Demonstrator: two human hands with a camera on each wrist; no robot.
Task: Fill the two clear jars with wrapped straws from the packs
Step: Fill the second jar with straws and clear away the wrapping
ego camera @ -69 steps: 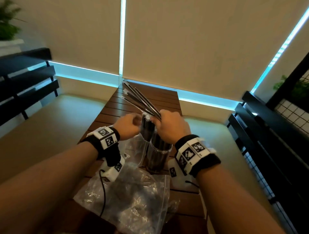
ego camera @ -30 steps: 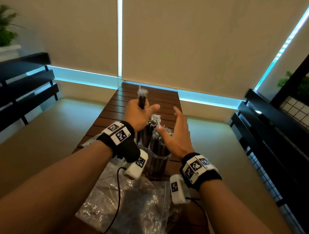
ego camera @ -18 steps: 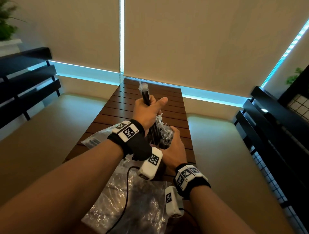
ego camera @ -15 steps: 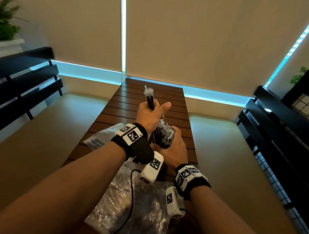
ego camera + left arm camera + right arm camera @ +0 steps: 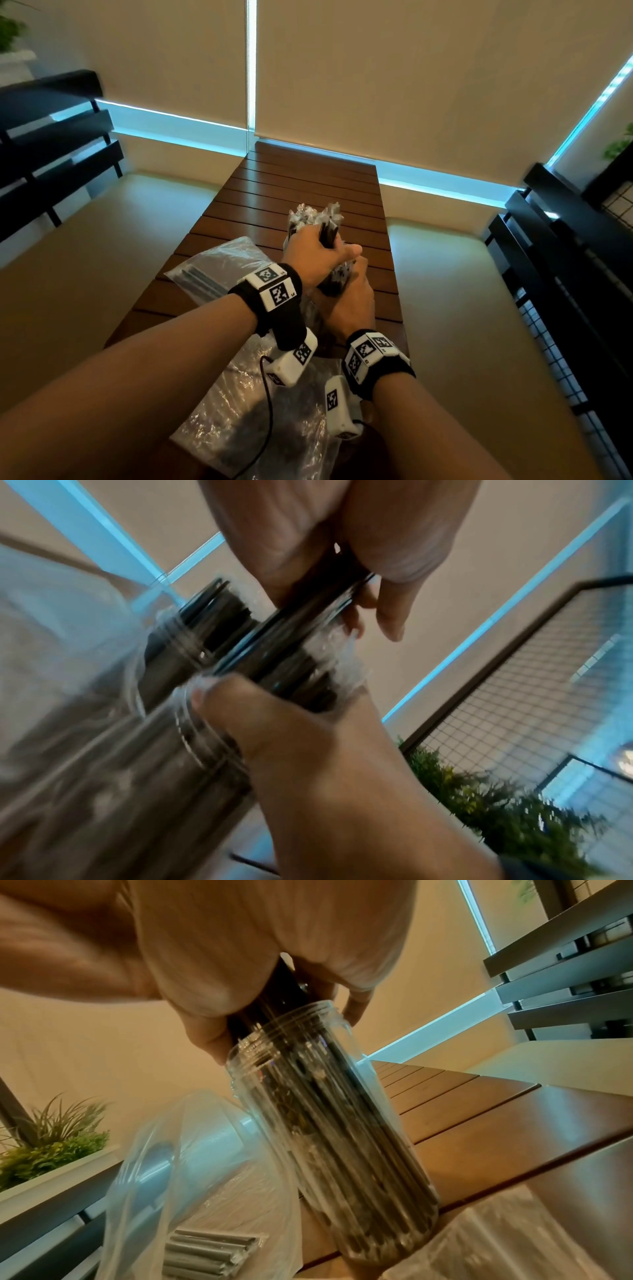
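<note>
2 jars (image 5: pixel 342 1150) nearly packed — my left hand (image 5: pixel 317 255) grips straws (image 5: pixel 308 620) over them, right hand (image 5: pixel 349 301) clasps bundled tops; pack (image 5: pixel 219 270) unemptied.

The room was dim and warm-toned, lit mainly by cyan daylight leaking round the beige roller blinds (image 5: pixel 411 85). The head view bowed straight lines at its edges. The left wrist view was smeared by motion blur; the clear plastic jar of dark straws (image 5: pixel 339 1139) carried faint glints.

Both hands over slatted table (image 5: pixel 308 185) — left hand (image 5: pixel 317 257) grips dark straws (image 5: pixel 329 233), right hand (image 5: pixel 352 301) just below.
</note>
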